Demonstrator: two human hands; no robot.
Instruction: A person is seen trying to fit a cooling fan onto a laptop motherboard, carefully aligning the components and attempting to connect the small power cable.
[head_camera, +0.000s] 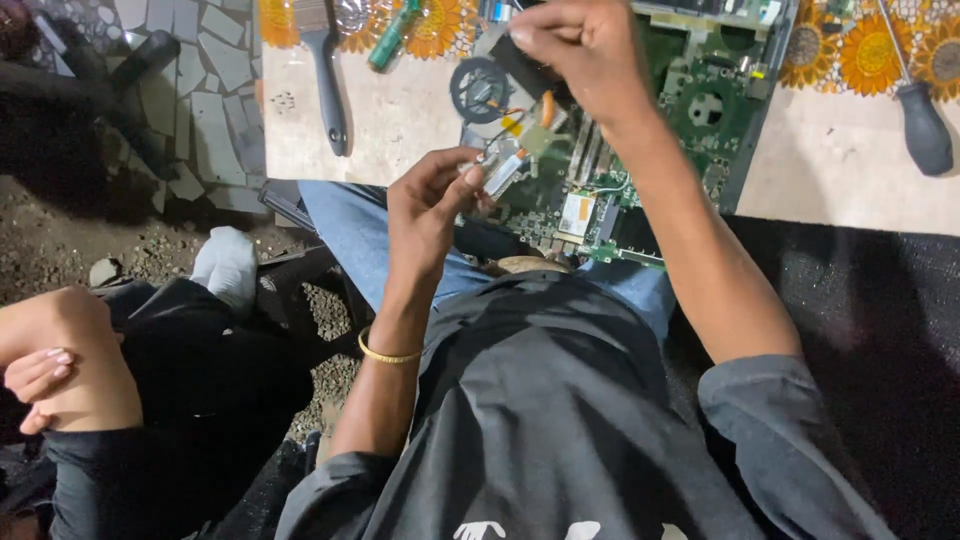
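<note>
At the lower left of the frame a second person's hand (45, 378) is seen, resting curled against a dark sleeve, well apart from the work. At the upper left of the table (400, 130), a paintbrush (327, 70) with a dark handle is laid, and just to its right a green tube-shaped item (393, 38) lies tilted on the sunflower-patterned cloth (440, 28).

Near the centre of the frame the left hand (430, 205) is raised, a gold bangle (385, 355) being worn on its wrist. Its thumb and fingertips are pressed together on a small metal cooling part (505, 165), which is held just above the opened laptop board (680, 110). A round black fan (480, 88) is seen just above and left of that part.

At the top centre the right hand (580, 45) is held over the board with its fingers curled tight; whether anything is pinched there cannot be told.

At the upper right a screwdriver (915, 105) with a dark handle is laid on the table.
</note>
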